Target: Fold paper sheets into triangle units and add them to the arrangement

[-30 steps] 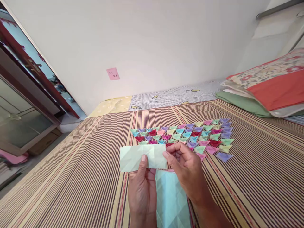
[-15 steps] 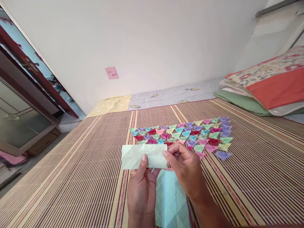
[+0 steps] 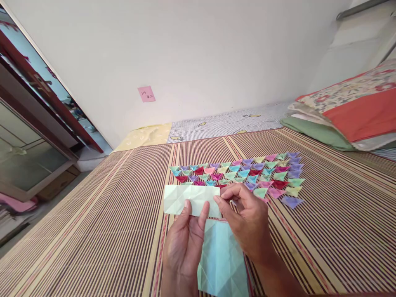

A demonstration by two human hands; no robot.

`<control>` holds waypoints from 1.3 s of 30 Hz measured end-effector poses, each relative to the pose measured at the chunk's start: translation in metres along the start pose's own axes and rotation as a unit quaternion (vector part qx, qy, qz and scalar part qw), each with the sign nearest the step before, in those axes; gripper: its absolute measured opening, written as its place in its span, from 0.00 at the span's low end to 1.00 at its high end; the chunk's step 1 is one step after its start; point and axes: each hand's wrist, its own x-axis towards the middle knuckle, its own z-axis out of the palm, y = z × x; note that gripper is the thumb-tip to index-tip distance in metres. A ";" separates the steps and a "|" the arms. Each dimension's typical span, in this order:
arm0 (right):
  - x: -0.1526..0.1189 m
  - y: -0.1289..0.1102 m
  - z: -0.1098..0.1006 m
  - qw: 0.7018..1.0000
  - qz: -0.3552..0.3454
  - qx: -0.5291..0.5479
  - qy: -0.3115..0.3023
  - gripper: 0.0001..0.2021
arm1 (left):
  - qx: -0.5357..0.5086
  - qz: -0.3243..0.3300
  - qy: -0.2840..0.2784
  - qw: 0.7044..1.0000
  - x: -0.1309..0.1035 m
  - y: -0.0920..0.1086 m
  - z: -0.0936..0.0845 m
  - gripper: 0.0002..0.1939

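Observation:
A pale green strip of folded paper (image 3: 199, 196), marked with creases, is held up between both hands. My left hand (image 3: 185, 243) grips its lower edge, thumb in front and another finger also showing on the near face; the remaining fingers are behind the paper. At the strip's right end, my right hand (image 3: 247, 218) pinches the edge between thumb and index finger. Beneath the hands lies a stack of creased light green-blue paper sheets (image 3: 222, 255). Beyond the strip, rows of small folded paper pieces (image 3: 230, 175) in several colours lie on the mat, partly hidden by the strip and right hand.
A striped woven mat (image 3: 93, 218) covers the bed. Folded bedding (image 3: 359, 119) is piled at the back right. A pink note (image 3: 146, 94) is stuck on the white wall (image 3: 216, 53). On the left are a door frame and a glass-panelled cabinet door (image 3: 24, 152).
The strip has shifted slightly right and up. A left-hand finger that was behind the paper now shows in front of it, right of the thumb. My right hand keeps its pinch.

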 end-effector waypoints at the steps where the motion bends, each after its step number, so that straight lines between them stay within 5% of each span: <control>1: 0.000 0.000 0.000 1.000 0.015 0.016 -0.003 0.08 | -0.005 0.013 0.006 1.000 0.000 -0.001 0.001 0.20; 6: 0.002 0.000 -0.001 0.996 0.047 0.070 -0.030 0.06 | -0.005 0.032 0.006 0.999 0.001 -0.003 0.000 0.19; 11: 0.007 -0.004 -0.010 0.997 -0.012 -0.007 -0.080 0.03 | 0.008 0.040 0.002 0.999 0.002 -0.002 -0.002 0.17; 19: 0.014 -0.012 -0.028 0.968 -0.069 -0.039 -0.240 0.19 | 0.034 0.018 -0.001 0.999 0.003 0.006 -0.004 0.20; 27: 0.014 -0.007 -0.028 0.966 -0.135 -0.069 -0.211 0.15 | 0.088 -0.028 -0.131 0.987 0.005 0.012 -0.019 0.28; 39: 0.013 -0.009 -0.028 0.969 -0.098 -0.030 -0.226 0.09 | 0.115 0.033 -0.148 0.982 0.001 0.002 -0.017 0.32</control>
